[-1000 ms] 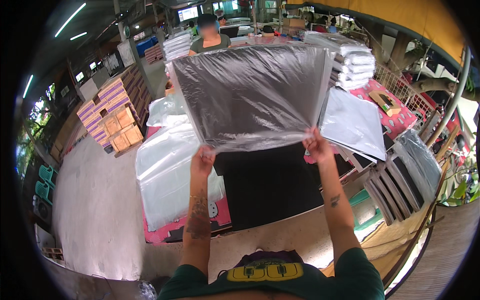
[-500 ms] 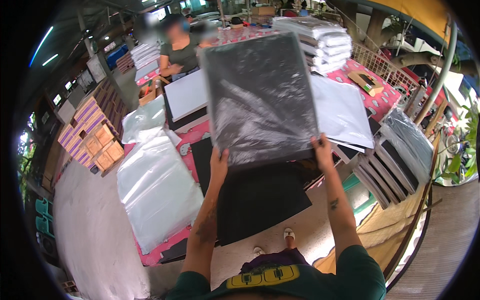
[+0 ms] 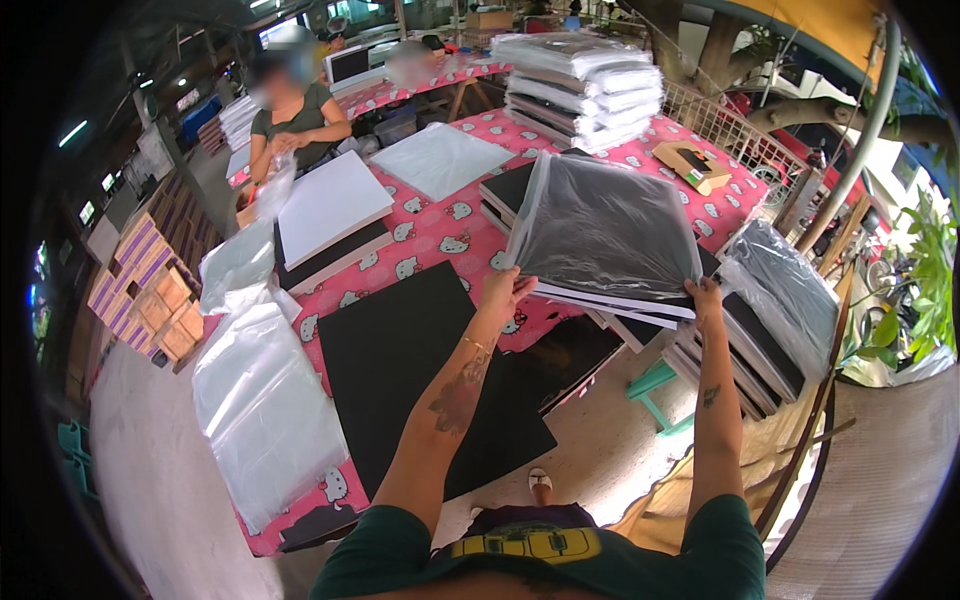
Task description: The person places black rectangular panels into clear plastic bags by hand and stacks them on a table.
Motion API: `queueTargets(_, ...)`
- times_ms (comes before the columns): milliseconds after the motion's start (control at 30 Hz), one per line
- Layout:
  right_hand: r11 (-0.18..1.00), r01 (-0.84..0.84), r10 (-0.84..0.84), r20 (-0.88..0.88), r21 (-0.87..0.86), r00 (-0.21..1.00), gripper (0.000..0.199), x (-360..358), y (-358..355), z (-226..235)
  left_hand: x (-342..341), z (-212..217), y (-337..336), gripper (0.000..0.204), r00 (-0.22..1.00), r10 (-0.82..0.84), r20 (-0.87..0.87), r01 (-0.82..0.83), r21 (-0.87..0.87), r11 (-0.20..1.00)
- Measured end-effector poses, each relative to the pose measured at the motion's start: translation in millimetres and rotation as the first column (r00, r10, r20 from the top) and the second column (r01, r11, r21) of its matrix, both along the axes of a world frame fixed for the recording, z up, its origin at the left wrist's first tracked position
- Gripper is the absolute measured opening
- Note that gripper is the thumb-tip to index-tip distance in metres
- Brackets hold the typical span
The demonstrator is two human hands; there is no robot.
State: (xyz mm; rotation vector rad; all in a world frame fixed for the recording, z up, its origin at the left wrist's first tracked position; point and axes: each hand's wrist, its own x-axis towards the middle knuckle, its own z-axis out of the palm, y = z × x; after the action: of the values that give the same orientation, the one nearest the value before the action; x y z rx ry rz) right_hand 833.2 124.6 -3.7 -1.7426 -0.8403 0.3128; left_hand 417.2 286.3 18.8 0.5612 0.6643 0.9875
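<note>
A black board in a clear plastic sleeve (image 3: 610,225) is spread over a stack of white and black sheets at the table's right side. My left hand (image 3: 506,288) is closed at its near left corner, the thumb along the edge. At the near right corner, my right hand (image 3: 706,298) pinches the sleeve. White sheet edges (image 3: 610,305) show just under the board's near side. A large bare black board (image 3: 400,370) lies flat on the pink patterned table, under my left forearm.
Clear plastic sleeves (image 3: 265,400) lie along the table's left edge. White boards (image 3: 335,200) are stacked farther back, near another person (image 3: 298,125). Wrapped packs (image 3: 580,90) rise at the far side. More boards (image 3: 780,310) stand at the right, beside a green stool (image 3: 655,395).
The wrapped board has gone from raised in front of me down and right onto the stack, both hands moving with it. The bare black board and table behind are now uncovered.
</note>
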Motion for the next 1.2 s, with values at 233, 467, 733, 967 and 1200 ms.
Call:
queueTargets(233, 0.992, 0.108, -0.123, 0.544, 0.060, 0.830, 0.042, -140, -30, 24, -232, -5, -137, 0.015, 0.612, 0.415, -0.673, 0.048, 0.556, 0.830)
queueTargets(467, 0.875, -0.474, 0.453, 0.177, 0.102, 0.874, 0.031, -366, -32, 1, -550, -92, -252, 0.027, -0.198, 0.199, -0.960, 0.284, 0.138, 0.949)
queueTargets(733, 0.215, -0.969, 0.927, -0.339, 0.120, 0.164, 0.028, -637, -85, -15, -560, -86, -277, 0.013, -0.107, 0.698, -0.708, -0.172, 0.704, 0.689)
queueTargets(967, 0.375, -0.839, 0.521, -0.838, 0.393, -0.159, 0.032, -720, -136, 1, -433, 36, -315, 0.039, 0.650, 0.421, -0.633, -0.048, 0.518, 0.854)
queueTargets(1200, 0.508, -0.716, 0.544, -0.823, 0.478, -0.164, 0.029, -640, -106, -9, -414, -1, -305, 0.015, 0.110, 0.782, -0.613, -0.172, 0.763, 0.623)
